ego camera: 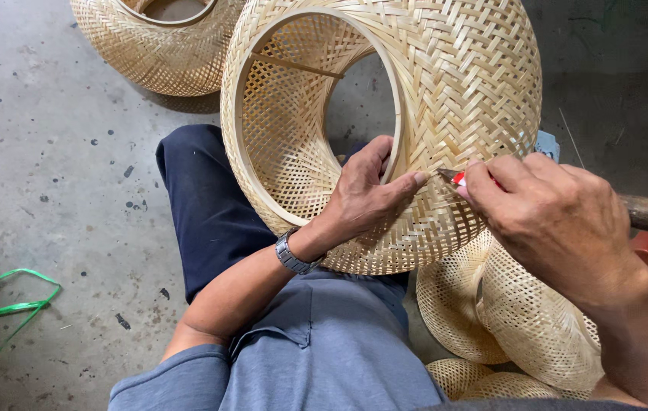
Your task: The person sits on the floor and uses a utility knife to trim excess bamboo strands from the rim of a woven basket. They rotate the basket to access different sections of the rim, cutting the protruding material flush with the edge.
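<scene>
Woven bamboo shades (518,320) lay stacked nearest, at the person's right side on the concrete floor (50,152). Large woven bamboo shade (415,99) rested on the person's lap over the dark trouser leg (202,205), ring opening facing up-left. Left hand (362,194) reached through the opening, fingers curled on the inner rim, thumb pressed on the outer weave; metal wristwatch (293,257) on that wrist. Right hand (560,221) pinched a small red-handled tool (453,178), tip touching the weave just beside the left thumb. Green strap (12,304) lay at the floor's left edge. Another woven shade (156,38) sat farthest, top left.
</scene>
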